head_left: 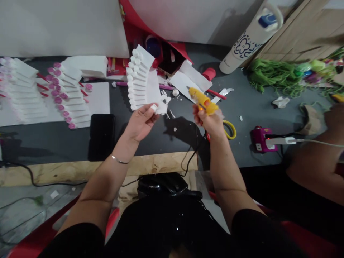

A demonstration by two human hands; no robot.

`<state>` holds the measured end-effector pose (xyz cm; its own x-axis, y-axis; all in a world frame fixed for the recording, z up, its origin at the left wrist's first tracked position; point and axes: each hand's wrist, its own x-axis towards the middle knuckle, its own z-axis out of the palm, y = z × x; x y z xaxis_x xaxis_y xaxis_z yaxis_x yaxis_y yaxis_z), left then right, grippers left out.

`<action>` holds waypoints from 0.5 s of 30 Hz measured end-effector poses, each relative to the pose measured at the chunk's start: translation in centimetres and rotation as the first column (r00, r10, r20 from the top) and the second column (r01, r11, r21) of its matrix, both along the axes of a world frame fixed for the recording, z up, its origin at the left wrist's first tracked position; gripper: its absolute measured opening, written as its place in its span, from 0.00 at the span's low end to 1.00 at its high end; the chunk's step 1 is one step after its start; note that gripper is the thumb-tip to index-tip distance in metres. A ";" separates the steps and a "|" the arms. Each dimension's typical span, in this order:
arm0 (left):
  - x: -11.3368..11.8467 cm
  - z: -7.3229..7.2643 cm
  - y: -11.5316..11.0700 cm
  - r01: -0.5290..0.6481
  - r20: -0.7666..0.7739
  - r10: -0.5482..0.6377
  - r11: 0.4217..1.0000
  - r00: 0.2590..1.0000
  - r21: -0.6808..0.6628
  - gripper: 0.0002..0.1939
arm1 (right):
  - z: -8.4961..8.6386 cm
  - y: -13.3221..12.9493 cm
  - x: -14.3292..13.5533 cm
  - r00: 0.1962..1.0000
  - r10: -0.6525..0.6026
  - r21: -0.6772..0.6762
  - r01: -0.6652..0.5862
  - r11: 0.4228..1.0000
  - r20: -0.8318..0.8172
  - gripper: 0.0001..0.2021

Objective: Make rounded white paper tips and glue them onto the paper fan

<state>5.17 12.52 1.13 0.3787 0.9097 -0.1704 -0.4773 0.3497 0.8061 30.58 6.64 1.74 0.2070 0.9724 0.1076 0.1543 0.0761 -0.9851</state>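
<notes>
My right hand (211, 122) grips a yellow glue gun (200, 98), its nozzle tilted up and to the left above the dark table. A small orange light glows near its handle. Between the thumb and fingers of my left hand (141, 122) is a small white piece (154, 107). Torn white scraps (162, 105) lie just beyond those fingertips. Behind the left hand stretches a curved row of white sticks with round white tips (138, 80). A small white ball (175, 92) rests between the hands, farther back.
Yellow-handled scissors (230, 129) lie partly behind my right wrist. To the left are a black phone (101, 138) and rows of pink-tipped white pieces (72, 102). A white bottle (244, 43), green strands (274, 77) and a purple power adapter (262, 139) stand right, near another person's arm (317, 154).
</notes>
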 end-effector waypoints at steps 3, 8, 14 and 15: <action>-0.7 -0.2 -0.3 0.168 -0.332 -0.099 0.968 0.938 0.185 0.13 | 0.6 0.1 1.0 0.997 -0.008 0.037 0.010 0.999 -0.073 0.31; 0.2 -0.6 -1.0 0.365 -0.716 0.214 0.743 0.664 0.561 0.03 | 1.6 -0.6 0.7 0.985 0.119 -0.023 -0.123 0.992 -0.129 0.34; 0.2 -0.3 -0.5 -0.039 -0.369 0.158 0.950 0.916 0.310 0.13 | 1.2 -1.2 -1.5 0.946 0.237 0.017 -0.240 0.971 -0.223 0.35; 0.2 -0.2 -0.5 -0.058 -0.301 0.123 0.975 0.946 0.215 0.16 | 1.1 -1.4 -1.9 0.937 0.273 0.031 -0.273 0.961 -0.216 0.34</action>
<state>5.35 12.06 0.89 0.2507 0.9650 -0.0771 -0.2141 0.1329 0.9677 28.73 5.24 2.86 -0.0484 0.9947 0.0909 -0.0888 0.0863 -0.9923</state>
